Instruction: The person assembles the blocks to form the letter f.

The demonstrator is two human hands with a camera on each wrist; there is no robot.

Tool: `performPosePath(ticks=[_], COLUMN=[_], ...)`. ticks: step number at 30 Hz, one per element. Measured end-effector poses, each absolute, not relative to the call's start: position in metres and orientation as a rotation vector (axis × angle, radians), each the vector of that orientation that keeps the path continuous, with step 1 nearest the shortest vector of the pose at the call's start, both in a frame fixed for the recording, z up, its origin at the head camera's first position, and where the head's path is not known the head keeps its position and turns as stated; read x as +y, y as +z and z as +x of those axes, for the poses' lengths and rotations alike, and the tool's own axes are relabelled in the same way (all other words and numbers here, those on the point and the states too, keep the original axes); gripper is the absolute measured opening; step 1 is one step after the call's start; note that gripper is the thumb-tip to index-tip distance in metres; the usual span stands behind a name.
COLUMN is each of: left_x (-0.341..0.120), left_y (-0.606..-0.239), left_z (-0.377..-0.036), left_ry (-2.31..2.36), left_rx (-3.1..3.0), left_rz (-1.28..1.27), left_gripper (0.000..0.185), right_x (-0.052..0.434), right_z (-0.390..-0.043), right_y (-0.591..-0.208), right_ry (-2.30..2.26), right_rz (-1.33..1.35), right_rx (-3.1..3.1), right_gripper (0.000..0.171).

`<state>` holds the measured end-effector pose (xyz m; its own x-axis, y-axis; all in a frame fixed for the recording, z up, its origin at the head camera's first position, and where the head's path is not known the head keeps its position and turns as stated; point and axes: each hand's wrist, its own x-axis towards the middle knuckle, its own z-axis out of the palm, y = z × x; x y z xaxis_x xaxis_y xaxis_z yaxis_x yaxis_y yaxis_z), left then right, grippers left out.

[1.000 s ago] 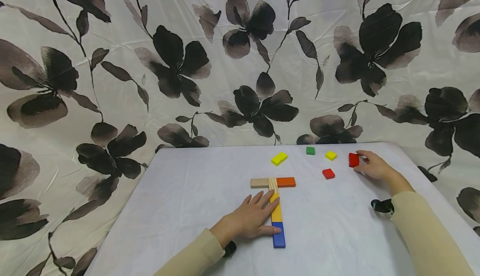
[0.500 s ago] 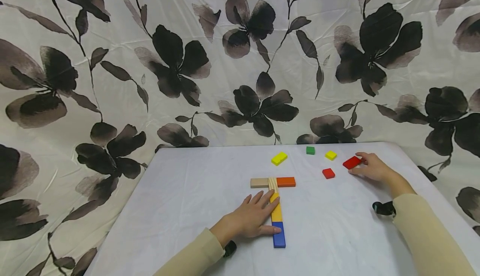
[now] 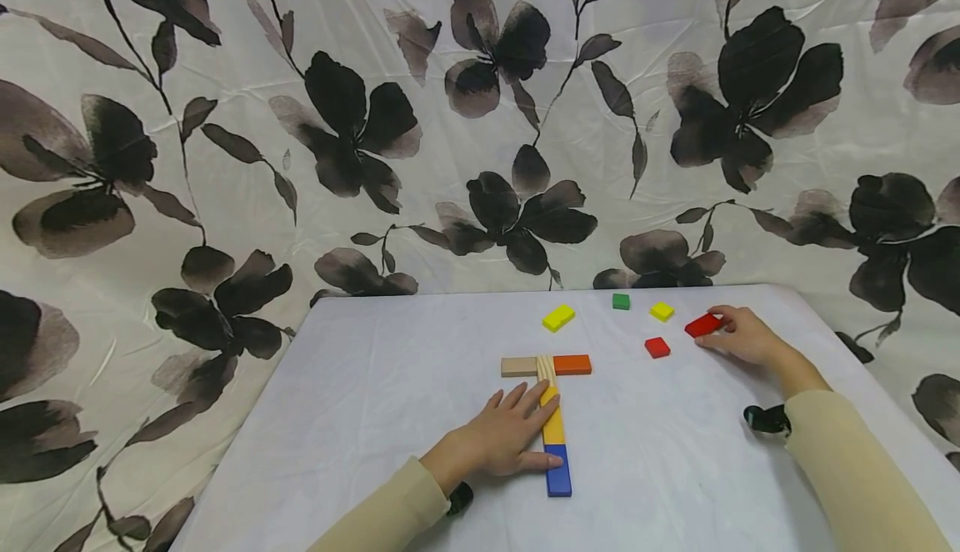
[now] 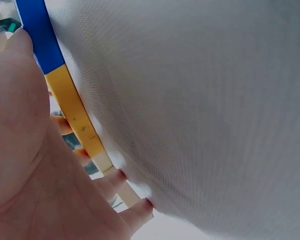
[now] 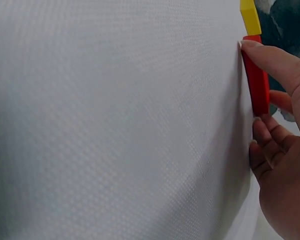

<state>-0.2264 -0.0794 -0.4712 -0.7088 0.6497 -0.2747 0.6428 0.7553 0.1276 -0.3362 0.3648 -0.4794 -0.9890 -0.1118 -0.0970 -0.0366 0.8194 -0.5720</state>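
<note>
A: Largest first, we see the black-and-white flowered cloth backdrop (image 3: 480,118), and below it the white cloth-covered counter (image 3: 375,419).

B: On the counter we make out a T of flat wooden blocks. Its stem runs toward us: a pale striped wooden block (image 3: 547,368) at the top, a yellow-orange rectangular block (image 3: 553,425) in the middle, and a blue rectangular block (image 3: 558,470) nearest us.

A: The bar across the top is a plain tan wooden block (image 3: 518,365) on the left and an orange rectangular block (image 3: 572,363) on the right.

B: Our left hand (image 3: 506,438) lies flat with relaxed, spread fingers; the fingertips and thumb press against the left edge of the stem, gripping nothing.

A: Our right hand (image 3: 742,335), at the far right of the counter, pinches a flat red rectangular block (image 3: 703,324) between thumb and fingers. The block is tilted, one edge raised off the cloth.

B: Then the loose small pieces, near the far edge: a yellow rectangular block (image 3: 558,317), a small red square block (image 3: 657,347), a small yellow square block (image 3: 662,311), and a small green cube (image 3: 620,301), all apart from one another.
</note>
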Motion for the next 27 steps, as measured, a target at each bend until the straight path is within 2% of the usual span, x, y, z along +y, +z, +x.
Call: performPosePath(ticks=[27], left_x=[-0.08], left_y=[-0.471], left_z=[-0.225], left_ry=[0.034], left_rx=[2.646], left_rz=[1.011], left_gripper=[0.091], right_x=[0.35], right_z=[-0.322], right_y=[-0.47], right_ry=[-0.996], right_rz=[-0.257], right_rx=[2.944], right_gripper=[0.072])
